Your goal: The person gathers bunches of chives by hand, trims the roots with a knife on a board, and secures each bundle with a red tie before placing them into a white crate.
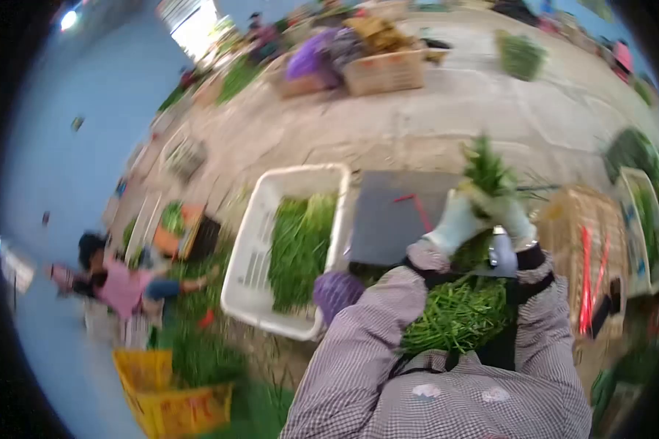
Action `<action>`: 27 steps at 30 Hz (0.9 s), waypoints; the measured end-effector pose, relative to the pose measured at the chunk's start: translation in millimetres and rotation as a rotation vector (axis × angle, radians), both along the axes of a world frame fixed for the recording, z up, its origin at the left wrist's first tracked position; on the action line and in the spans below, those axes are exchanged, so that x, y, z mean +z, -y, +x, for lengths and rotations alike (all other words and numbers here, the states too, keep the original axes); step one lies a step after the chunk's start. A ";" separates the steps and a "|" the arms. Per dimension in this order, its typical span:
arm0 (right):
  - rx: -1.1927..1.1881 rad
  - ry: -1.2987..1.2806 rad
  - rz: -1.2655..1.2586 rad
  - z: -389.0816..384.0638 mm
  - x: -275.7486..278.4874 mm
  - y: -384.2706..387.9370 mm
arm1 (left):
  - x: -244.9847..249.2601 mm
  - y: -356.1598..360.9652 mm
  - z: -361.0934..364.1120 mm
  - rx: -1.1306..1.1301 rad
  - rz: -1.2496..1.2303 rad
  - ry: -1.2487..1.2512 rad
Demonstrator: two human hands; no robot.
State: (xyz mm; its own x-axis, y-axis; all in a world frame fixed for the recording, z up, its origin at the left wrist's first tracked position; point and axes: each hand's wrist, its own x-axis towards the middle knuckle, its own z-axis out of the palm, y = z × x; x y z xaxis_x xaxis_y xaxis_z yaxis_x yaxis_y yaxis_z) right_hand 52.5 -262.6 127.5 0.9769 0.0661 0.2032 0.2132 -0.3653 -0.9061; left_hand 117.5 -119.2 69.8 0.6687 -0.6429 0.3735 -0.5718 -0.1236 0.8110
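My left hand and my right hand, both in pale gloves, are closed around a bunch of leafy greens held upright between them. More loose greens lie in my lap, below my forearms. Left of my hands is a dark grey board with a red strip on it. A shiny metal object shows just under my hands; blur hides what it is.
A white crate with greens stands left, a purple bundle beside it. At right are a cardboard box with red strips and a pale crate. A person sits far left, near a yellow crate.
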 end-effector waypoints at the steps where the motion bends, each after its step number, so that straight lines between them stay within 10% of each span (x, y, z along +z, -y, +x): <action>1: -0.191 0.486 -0.774 32.9 -63.8 30.4 | 22.6 -8.7 -15.7 0.169 0.299 0.016; 2: -0.295 -0.006 -0.301 17.7 -24.1 7.4 | 35.0 -20.2 -26.2 0.154 0.255 -0.036; 5: -0.174 0.203 0.334 20.7 -31.8 11.9 | 24.0 -56.2 -40.2 0.049 0.174 -0.085; 7: -0.234 0.184 -0.423 59.1 -101.3 61.7 | 22.3 -78.3 -46.5 0.013 0.144 -0.122; 11: -0.238 0.570 0.358 14.3 16.7 -22.9 | 26.2 -133.5 -44.4 0.022 -0.001 -0.251; 14: -0.287 0.555 0.165 56.3 -86.2 39.8 | 30.4 -141.7 -49.7 0.070 -0.052 -0.311; 15: -0.317 0.567 -0.261 56.2 -92.0 56.9 | 23.9 -132.1 -48.1 0.097 -0.043 -0.246; 21: -0.300 0.340 0.071 -13.0 10.9 -27.6 | 40.1 -74.4 -64.3 0.097 -0.115 0.098; 23: -0.427 0.603 -0.750 -40.5 43.6 -64.4 | 71.5 -72.8 -83.4 0.100 -0.326 0.143; 24: -0.405 0.590 -0.746 -48.7 42.1 -64.7 | 76.0 -56.0 -87.0 -0.400 -0.877 -0.425; 25: -0.170 0.374 0.105 -57.6 57.9 -94.9 | 85.7 -69.3 -94.9 -0.138 -0.643 -0.016; 26: -0.171 0.572 -0.340 -66.0 62.9 -102.6 | 51.2 -55.8 -85.8 0.063 -0.266 0.350; 27: -0.171 0.732 -0.806 -76.6 66.6 -105.0 | 47.1 -68.4 -90.7 -0.042 -0.333 0.089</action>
